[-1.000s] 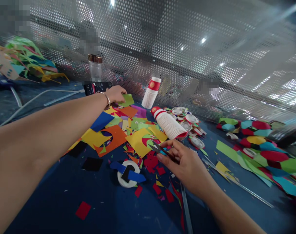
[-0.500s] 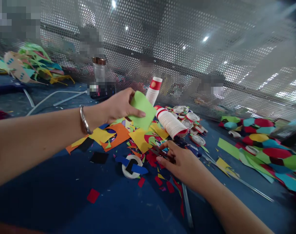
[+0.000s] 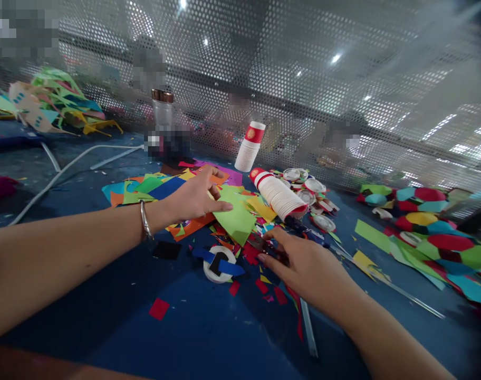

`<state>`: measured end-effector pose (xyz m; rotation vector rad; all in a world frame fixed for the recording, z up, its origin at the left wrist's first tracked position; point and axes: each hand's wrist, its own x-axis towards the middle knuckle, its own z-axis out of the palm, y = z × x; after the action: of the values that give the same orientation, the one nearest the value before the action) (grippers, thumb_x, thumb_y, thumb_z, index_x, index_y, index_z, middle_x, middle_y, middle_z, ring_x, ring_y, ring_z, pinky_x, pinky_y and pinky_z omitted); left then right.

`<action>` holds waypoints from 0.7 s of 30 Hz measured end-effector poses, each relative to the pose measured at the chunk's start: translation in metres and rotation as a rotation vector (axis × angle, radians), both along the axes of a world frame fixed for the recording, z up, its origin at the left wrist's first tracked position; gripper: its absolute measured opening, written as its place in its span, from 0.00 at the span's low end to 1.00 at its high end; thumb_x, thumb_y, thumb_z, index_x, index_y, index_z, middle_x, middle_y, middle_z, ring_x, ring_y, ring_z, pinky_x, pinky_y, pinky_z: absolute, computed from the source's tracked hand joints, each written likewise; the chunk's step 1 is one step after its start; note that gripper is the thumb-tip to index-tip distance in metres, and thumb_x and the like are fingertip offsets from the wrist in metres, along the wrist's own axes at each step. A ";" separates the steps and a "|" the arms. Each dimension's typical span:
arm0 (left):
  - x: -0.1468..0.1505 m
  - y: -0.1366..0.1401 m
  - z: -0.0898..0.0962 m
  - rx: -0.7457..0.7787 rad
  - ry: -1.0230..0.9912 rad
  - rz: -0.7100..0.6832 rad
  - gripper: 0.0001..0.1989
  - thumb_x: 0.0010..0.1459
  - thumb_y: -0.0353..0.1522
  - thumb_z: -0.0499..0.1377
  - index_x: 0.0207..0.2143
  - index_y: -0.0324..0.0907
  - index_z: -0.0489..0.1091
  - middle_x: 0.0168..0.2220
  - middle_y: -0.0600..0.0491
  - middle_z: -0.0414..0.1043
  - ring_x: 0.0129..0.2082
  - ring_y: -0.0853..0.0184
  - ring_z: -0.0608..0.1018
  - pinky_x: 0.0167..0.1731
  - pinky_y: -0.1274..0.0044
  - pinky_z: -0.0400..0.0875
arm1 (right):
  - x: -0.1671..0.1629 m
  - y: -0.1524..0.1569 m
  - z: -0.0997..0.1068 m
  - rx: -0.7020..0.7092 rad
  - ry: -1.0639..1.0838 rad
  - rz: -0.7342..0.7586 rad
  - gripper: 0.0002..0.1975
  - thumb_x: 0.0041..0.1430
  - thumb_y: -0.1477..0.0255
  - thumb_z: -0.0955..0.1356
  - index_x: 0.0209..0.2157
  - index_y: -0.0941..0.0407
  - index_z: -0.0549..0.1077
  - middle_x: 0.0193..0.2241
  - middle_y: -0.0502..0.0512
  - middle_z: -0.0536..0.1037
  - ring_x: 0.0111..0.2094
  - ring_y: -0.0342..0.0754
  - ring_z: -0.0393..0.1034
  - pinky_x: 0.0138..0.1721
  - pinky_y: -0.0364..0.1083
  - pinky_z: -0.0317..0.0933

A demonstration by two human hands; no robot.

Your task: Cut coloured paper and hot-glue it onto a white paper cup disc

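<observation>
My left hand [image 3: 199,195], a silver bangle at its wrist, is over the paper heap with thumb and fingers apart. Right by its thumb, a light green sheet of paper [image 3: 236,216] lies on top of the scraps. My right hand [image 3: 299,258] is closed around dark-handled scissors [image 3: 257,242], their blades pointing left toward the green sheet; the fingers hide much of the handles. Below the heap lies a white ring [image 3: 208,272] with blue and black paper pieces across it.
Behind are an upright stack of paper cups [image 3: 247,153], a tipped stack [image 3: 278,196] and several cup lids [image 3: 315,186]. Colourful paper pieces [image 3: 448,250] are on the right, more cut paper [image 3: 60,100] at far left. A lidded jar [image 3: 162,111] stands before the perforated metal panel [image 3: 209,68].
My left hand has lowered the light green sheet onto the heap and let go of it. My right hand stays in nearly the same place with the scissors.
</observation>
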<state>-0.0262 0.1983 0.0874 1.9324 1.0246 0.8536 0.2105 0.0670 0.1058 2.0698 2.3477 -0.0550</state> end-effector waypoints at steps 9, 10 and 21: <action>0.001 0.002 -0.004 -0.109 0.027 -0.053 0.27 0.48 0.34 0.67 0.51 0.40 0.66 0.37 0.50 0.74 0.32 0.65 0.77 0.30 0.75 0.70 | 0.000 -0.002 -0.002 0.072 -0.074 0.051 0.12 0.67 0.61 0.66 0.45 0.54 0.71 0.37 0.57 0.82 0.35 0.57 0.77 0.27 0.47 0.52; 0.001 0.002 -0.003 -0.106 0.034 -0.066 0.22 0.48 0.34 0.66 0.47 0.39 0.70 0.37 0.49 0.75 0.35 0.63 0.78 0.33 0.74 0.71 | 0.001 -0.003 -0.002 0.078 -0.074 0.057 0.12 0.67 0.61 0.66 0.45 0.54 0.71 0.38 0.57 0.82 0.35 0.58 0.78 0.28 0.48 0.53; 0.001 -0.013 0.006 -0.280 -0.153 -0.084 0.11 0.55 0.35 0.63 0.39 0.41 0.69 0.42 0.46 0.76 0.40 0.59 0.81 0.30 0.73 0.77 | -0.002 -0.004 0.000 0.099 -0.132 0.067 0.13 0.67 0.60 0.65 0.44 0.53 0.73 0.36 0.55 0.82 0.32 0.56 0.77 0.26 0.47 0.52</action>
<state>-0.0254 0.1853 0.0932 1.6368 0.9123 0.7548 0.2087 0.0625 0.1063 1.9665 2.3828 0.1960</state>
